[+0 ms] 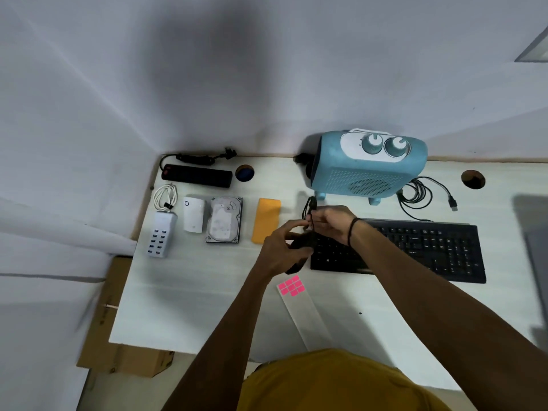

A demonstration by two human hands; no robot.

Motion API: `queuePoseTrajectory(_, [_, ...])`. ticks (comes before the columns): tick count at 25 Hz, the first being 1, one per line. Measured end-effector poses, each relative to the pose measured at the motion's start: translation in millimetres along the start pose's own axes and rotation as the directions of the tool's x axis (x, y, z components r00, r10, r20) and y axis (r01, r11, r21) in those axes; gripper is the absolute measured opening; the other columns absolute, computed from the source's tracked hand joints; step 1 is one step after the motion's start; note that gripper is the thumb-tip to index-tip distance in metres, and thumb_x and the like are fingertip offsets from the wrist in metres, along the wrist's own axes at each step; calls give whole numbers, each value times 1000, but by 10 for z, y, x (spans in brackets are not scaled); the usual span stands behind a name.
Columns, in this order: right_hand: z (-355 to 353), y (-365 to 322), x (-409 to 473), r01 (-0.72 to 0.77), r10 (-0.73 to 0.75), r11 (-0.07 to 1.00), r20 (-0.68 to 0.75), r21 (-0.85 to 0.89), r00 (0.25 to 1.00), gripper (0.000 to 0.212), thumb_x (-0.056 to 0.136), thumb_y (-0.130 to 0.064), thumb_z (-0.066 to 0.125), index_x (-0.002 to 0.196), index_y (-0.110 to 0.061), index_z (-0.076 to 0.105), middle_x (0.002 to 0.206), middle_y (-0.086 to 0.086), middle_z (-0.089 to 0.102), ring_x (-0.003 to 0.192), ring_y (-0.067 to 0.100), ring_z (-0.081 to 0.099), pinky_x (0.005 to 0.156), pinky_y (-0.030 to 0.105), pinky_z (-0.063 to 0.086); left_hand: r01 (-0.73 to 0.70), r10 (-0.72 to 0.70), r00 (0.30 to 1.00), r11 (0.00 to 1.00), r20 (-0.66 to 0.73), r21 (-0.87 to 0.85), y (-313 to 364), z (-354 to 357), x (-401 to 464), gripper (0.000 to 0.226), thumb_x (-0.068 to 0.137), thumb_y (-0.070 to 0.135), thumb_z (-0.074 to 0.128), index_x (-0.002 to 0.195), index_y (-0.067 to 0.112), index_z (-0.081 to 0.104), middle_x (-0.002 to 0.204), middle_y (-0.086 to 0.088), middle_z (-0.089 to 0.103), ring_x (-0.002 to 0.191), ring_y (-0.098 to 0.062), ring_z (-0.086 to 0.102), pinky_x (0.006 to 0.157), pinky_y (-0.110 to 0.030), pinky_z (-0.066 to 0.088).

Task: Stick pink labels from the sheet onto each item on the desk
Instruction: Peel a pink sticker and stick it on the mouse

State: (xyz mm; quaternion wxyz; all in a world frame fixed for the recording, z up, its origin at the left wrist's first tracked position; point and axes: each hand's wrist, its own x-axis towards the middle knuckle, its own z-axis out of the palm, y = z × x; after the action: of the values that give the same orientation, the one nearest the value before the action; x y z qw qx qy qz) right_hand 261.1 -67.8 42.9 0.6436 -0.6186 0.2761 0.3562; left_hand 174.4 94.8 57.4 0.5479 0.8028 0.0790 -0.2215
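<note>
white desk [184, 307] edge near; both hands' fingers [292, 225] grip black mouse [301, 247].

Dim, soft light; edges warped, perhaps slightly blurred.

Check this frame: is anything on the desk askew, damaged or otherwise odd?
Nothing looks damaged or spilled. The label sheet lies diagonally near the front edge, pink labels left only at its far end. Other items sit in tidy rows.

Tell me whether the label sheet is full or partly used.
Partly used: the label sheet holds pink labels only at its far end; the rest is bare backing.
</note>
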Motion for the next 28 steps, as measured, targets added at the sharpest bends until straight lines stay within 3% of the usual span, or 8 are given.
queuePoseTrajectory(3, [90, -149, 261, 7, -7, 1000, 12, 22, 1000, 5, 82, -10, 68, 85, -7, 70, 81, 9, 67, 79, 21, 61, 78, 27, 56, 90, -66, 984, 986, -168, 139, -144, 25, 222, 59, 69, 26, 87, 121, 34, 61, 105, 6, 72, 102, -11, 68, 83, -27, 58])
queuePoseTrajectory(7, [256, -221, 600, 12, -11, 994, 8, -111, 1000, 33, 67, -40, 83, 84, -13, 73, 78, 3, 71, 68, 14, 64, 71, 25, 55, 160, -89, 965, 944, -247, 288, -229, 118, 532, 53, 67, 35, 80, 115, 31, 58, 101, 3, 72, 94, -20, 68, 75, -37, 59])
queuePoseTrajectory(13, [291, -31, 1238, -21, -88, 933, -285, -360, 955, 36, 61, -59, 75, 71, -24, 72, 81, 2, 76, 85, 23, 72, 84, 38, 60, 315, -189, 923, 870, -334, 378, -354, 333, 813, 54, 72, 43, 77, 116, 23, 52, 106, -7, 62, 97, -29, 63, 75, -42, 57])
queuePoseTrajectory(18, [214, 81, 1528, -72, -74, 903, -319, -424, 945, 33, 75, -50, 66, 58, -21, 66, 86, 12, 75, 92, 34, 70, 85, 47, 58, 390, -226, 892, 822, -391, 414, -399, 409, 937, 60, 75, 38, 80, 122, 22, 48, 114, -8, 58, 105, -31, 61, 75, -43, 56])
queuePoseTrajectory(21, [236, -37, 1345, -97, -67, 875, -317, -474, 946, 34, 80, -45, 64, 58, -20, 61, 96, 14, 75, 96, 34, 70, 87, 41, 58, 399, -225, 891, 801, -393, 447, -405, 431, 949, 60, 78, 40, 78, 126, 21, 47, 120, -8, 57, 109, -31, 59, 74, -42, 53])
queuePoseTrajectory(24, [210, -151, 1089, -112, -83, 830, -320, -546, 944, 34, 85, -42, 64, 76, -10, 66, 103, 13, 71, 103, 30, 67, 80, 33, 52, 406, -229, 891, 787, -392, 465, -361, 402, 886, 61, 79, 42, 78, 128, 21, 48, 123, -7, 55, 112, -30, 57, 75, -43, 53])
queuePoseTrajectory(26, [164, -153, 877, -85, -142, 776, -305, -625, 942, 42, 90, -41, 61, 110, -4, 70, 122, 12, 67, 116, 28, 61, 92, 30, 47, 395, -204, 895, 774, -396, 495, -325, 378, 788, 61, 79, 41, 78, 128, 22, 49, 124, -7, 53, 115, -28, 54, 75, -44, 52])
queuePoseTrajectory(28, [131, -100, 595, -9, -226, 774, -291, -633, 930, 44, 90, -36, 64, 126, -12, 65, 130, 7, 64, 123, 24, 58, 103, 27, 41, 366, -169, 903, 785, -395, 500, -285, 370, 668, 57, 80, 40, 77, 128, 22, 51, 125, -6, 53, 116, -28, 53, 76, -43, 52])
